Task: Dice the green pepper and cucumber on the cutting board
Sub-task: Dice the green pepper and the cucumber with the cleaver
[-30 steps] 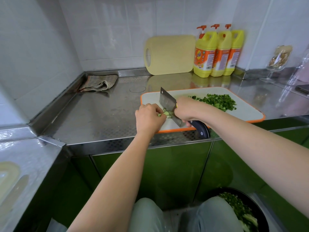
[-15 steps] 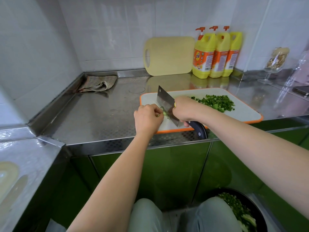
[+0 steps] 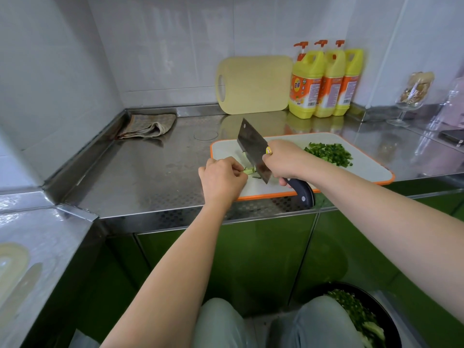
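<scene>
Three yellow plastic detergent bottles [image 3: 326,81] stand far right against the tiled wall, each with an orange label. The left bottle's label [image 3: 301,90] bears a round blue emblem with Chinese characters too blurred to read, and a barcode low down. A small yellow-red sticker [image 3: 269,150] on the steel cleaver [image 3: 252,148] is illegible.

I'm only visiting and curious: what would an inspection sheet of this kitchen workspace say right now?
Surface: steel counter, bearing a white board with an orange rim.
Job's things: cleaver tilted beside a small green piece; diced pile on the board's right part.
Clutter: cloth, spare board leaning at the back, three yellow bottles, glass, phone.
Grippers: left hand pinches the green piece; right hand grips the cleaver.
Cables: nothing seen.
Surroundings: tiled walls, green cabinets, dark bowl of chopped greens below.
</scene>
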